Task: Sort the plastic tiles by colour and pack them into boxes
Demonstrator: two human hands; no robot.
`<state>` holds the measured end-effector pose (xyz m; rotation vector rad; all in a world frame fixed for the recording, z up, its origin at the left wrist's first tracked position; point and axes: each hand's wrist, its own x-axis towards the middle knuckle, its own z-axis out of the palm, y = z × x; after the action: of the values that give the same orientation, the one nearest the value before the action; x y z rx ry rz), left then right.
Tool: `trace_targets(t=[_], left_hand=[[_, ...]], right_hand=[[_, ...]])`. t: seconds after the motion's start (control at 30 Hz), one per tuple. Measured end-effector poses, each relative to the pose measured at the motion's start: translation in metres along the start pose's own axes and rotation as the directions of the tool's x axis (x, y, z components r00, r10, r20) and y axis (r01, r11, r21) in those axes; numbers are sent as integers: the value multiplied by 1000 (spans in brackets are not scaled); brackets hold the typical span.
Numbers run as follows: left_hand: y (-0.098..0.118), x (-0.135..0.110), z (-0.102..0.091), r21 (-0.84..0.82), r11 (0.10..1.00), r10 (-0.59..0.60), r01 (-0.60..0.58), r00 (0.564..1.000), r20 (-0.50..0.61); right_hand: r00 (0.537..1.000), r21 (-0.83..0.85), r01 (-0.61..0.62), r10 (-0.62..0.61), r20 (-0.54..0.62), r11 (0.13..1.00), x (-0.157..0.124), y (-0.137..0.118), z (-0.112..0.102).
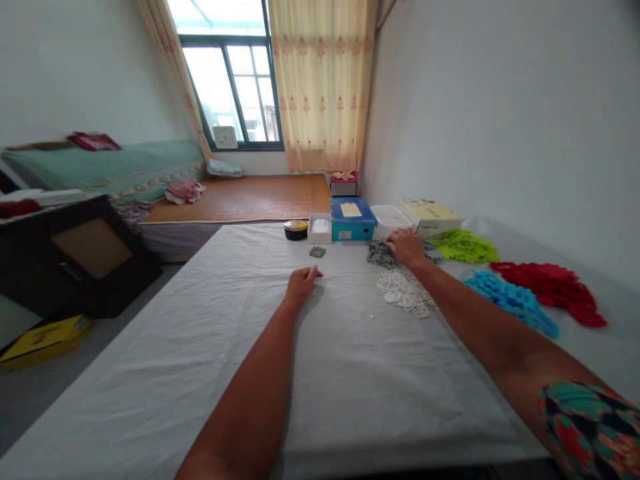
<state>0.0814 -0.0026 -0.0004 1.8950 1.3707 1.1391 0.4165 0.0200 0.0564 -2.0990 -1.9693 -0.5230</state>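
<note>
The left hand [301,285] is curling its fingers over the counter [240,347], any grip hidden; a grey cluster [317,252] is lying beyond them. A grey pile [378,255] is lying under the right hand [406,247], whose fingers are bending, any pinch unclear.

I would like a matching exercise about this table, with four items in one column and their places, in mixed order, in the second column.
1. right hand
2. left hand
3. white pieces
4. round container

A. spread on the cloth, nearer the camera than the grey pile
B. directly left of the small white box
C. at the grey pile
D. just nearer the camera than the small grey cluster

Right pairs: 1-C, 2-D, 3-A, 4-B
</note>
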Motion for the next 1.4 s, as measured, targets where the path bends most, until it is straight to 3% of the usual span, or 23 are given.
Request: trace_targets(t=[0.07, 0.13, 0.3, 0.43, 0.57, 0.73, 0.97, 1.07, 1.17, 1.27, 1.33, 1.4], left_hand=[[1, -1, 0, -10, 1000, -5, 5, 1000, -3], [0, -1, 1, -16, 1000, -8, 7, 1000, -3], [-4, 1, 3, -16, 1000, 8, -8, 1000, -8], [-7, 1, 4, -34, 999, 21, -21, 1000, -10], [-7, 1, 4, -28, 999, 15, -15, 1000, -9], [-6, 1, 3, -21, 1000, 16, -16, 1000, -6], [-4, 0, 2, -29, 999, 16, -16, 1000, 4], [-3, 0, 1, -19, 999, 26, -26, 1000, 3], [-2, 0, 0, -2, 1000, 30, -30, 1000, 5], [-1, 0, -1, 9, 1000, 27, -27, 1000, 10], [0, 0, -2, 12, 1000, 21, -21, 1000, 20], [2, 0, -3, 19, 1000, 15, -16, 999, 28]], right_hand=[[998, 21, -8, 9, -57, 1000, 2, -10, 0], [994, 65, 70, -64, -85, 995, 3, -31, 0], [912, 208, 393, -409, 37, 896, 2, -109, 4], [876, 283, 429, -472, 102, 858, 6, -160, 14], [875, 303, 412, -466, 131, 860, 13, -182, 20], [874, 322, 412, -470, 124, 852, 14, -190, 17], [896, 316, 396, -438, 71, 862, 4, -169, 7], [925, 298, 352, -378, 33, 888, 3, -132, -2], [988, 226, 155, -156, -11, 962, 8, -75, -9], [1000, 151, -17, 15, 15, 988, 14, -22, -15], [999, 134, -41, 37, 28, 990, 12, -3, -20], [1000, 153, -9, 10, -9, 988, 0, -4, -28]])
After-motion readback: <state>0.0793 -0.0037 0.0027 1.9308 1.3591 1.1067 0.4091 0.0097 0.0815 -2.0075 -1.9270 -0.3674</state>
